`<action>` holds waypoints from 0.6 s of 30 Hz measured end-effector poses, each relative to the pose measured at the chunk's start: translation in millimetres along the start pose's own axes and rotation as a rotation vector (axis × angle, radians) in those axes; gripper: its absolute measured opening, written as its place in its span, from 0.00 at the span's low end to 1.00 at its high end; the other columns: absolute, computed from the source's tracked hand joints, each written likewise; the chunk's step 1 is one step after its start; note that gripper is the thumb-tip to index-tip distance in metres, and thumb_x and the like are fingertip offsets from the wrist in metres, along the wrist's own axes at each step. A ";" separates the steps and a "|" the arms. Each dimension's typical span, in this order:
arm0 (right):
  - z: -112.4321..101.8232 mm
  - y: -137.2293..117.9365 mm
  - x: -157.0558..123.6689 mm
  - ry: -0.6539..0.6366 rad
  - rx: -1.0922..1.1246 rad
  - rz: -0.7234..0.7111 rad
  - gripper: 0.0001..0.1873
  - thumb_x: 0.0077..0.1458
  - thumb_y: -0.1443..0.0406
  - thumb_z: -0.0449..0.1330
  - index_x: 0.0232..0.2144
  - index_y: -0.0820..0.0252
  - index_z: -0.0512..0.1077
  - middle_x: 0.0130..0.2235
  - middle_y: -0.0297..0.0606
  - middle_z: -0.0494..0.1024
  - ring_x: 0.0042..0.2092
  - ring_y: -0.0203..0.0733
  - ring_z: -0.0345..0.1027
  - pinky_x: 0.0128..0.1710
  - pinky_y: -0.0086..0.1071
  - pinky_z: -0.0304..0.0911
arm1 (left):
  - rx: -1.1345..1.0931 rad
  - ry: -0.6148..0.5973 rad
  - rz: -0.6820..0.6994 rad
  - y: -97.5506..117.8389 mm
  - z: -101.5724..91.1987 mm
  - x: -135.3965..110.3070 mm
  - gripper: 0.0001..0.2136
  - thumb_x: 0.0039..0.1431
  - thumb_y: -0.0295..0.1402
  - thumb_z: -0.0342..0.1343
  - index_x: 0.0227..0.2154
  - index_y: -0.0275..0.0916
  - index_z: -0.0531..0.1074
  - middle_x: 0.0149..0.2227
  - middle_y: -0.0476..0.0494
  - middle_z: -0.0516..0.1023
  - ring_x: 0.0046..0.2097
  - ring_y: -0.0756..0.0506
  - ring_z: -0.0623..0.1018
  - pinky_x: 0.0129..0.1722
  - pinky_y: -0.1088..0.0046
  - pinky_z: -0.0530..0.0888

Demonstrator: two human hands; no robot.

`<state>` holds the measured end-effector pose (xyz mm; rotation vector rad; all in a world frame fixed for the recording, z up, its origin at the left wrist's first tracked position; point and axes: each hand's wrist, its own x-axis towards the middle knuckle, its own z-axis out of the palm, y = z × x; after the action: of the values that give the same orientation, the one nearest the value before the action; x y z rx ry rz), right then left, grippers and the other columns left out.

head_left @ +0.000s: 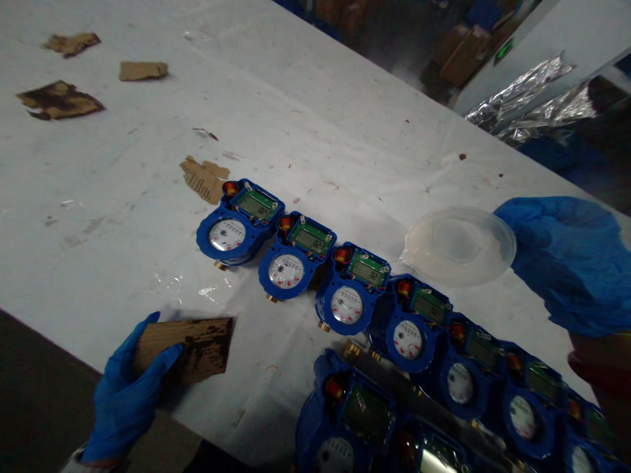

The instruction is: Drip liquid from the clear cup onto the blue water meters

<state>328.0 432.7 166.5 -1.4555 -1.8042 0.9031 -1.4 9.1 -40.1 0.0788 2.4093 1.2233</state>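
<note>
My left hand point(129, 387), in a blue glove, grips a stained brown cardboard piece point(197, 347) at the table's near edge. My right hand point(569, 259), also gloved in blue, holds a clear plastic dish point(458, 244) by its right rim, just above the table. Between the hands runs a diagonal row of several blue water meters point(286, 268), each with a white dial and a green display. More meters point(355, 414) lie closer to me at the bottom.
The white table point(320, 118) is scuffed and bears torn cardboard scraps at the far left point(59, 100) and near the first meter point(204, 177). Crumpled silver foil point(537, 98) and boxes lie beyond the table's far right edge.
</note>
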 end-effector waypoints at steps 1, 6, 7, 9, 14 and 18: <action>0.8 -2.2 -0.8 0.002 0.004 0.024 0.07 0.43 0.65 0.66 0.24 0.59 0.71 0.32 0.37 0.76 0.32 0.37 0.68 0.30 0.35 0.63 | -0.003 0.005 0.001 2.6 0.4 -1.2 0.46 0.38 0.50 0.70 0.64 0.42 0.71 0.53 0.39 0.80 0.54 0.29 0.80 0.58 0.44 0.75; 2.9 -14.3 -7.1 0.037 0.055 0.114 0.06 0.42 0.67 0.66 0.24 0.59 0.71 0.30 0.35 0.76 0.31 0.35 0.67 0.31 0.34 0.63 | -0.034 0.007 -0.014 7.5 1.4 -3.4 0.45 0.39 0.48 0.70 0.64 0.42 0.71 0.53 0.39 0.79 0.53 0.30 0.80 0.58 0.43 0.75; 2.6 -15.8 -8.4 0.022 0.043 0.106 0.06 0.42 0.67 0.66 0.24 0.59 0.71 0.31 0.36 0.76 0.32 0.36 0.67 0.31 0.35 0.63 | -0.036 0.006 -0.012 6.3 1.3 -2.8 0.45 0.39 0.48 0.71 0.64 0.42 0.71 0.53 0.39 0.79 0.53 0.31 0.80 0.58 0.43 0.74; 1.1 -15.5 -9.7 -0.003 0.026 0.085 0.06 0.42 0.67 0.66 0.23 0.59 0.71 0.31 0.36 0.75 0.33 0.37 0.68 0.32 0.36 0.65 | -0.037 0.006 -0.006 2.6 0.5 -1.2 0.44 0.38 0.48 0.71 0.63 0.43 0.72 0.53 0.40 0.79 0.53 0.30 0.80 0.59 0.44 0.74; -4.3 4.7 -2.0 0.015 0.073 0.057 0.08 0.38 0.65 0.67 0.23 0.58 0.70 0.32 0.37 0.76 0.34 0.39 0.69 0.33 0.38 0.67 | -0.059 0.002 -0.019 -2.5 0.3 0.3 0.44 0.39 0.48 0.72 0.63 0.45 0.72 0.51 0.41 0.80 0.54 0.30 0.80 0.59 0.44 0.74; -8.2 18.6 2.4 -0.014 0.039 0.004 0.12 0.40 0.59 0.70 0.26 0.57 0.73 0.35 0.38 0.77 0.36 0.40 0.71 0.37 0.41 0.69 | -0.049 0.023 -0.017 1.7 2.9 -1.7 0.45 0.38 0.48 0.71 0.63 0.44 0.72 0.51 0.41 0.79 0.53 0.30 0.80 0.58 0.44 0.74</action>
<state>344.3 438.8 155.8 -1.4321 -1.7843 0.9479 1.0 11.9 -39.7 0.0294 2.3923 1.2816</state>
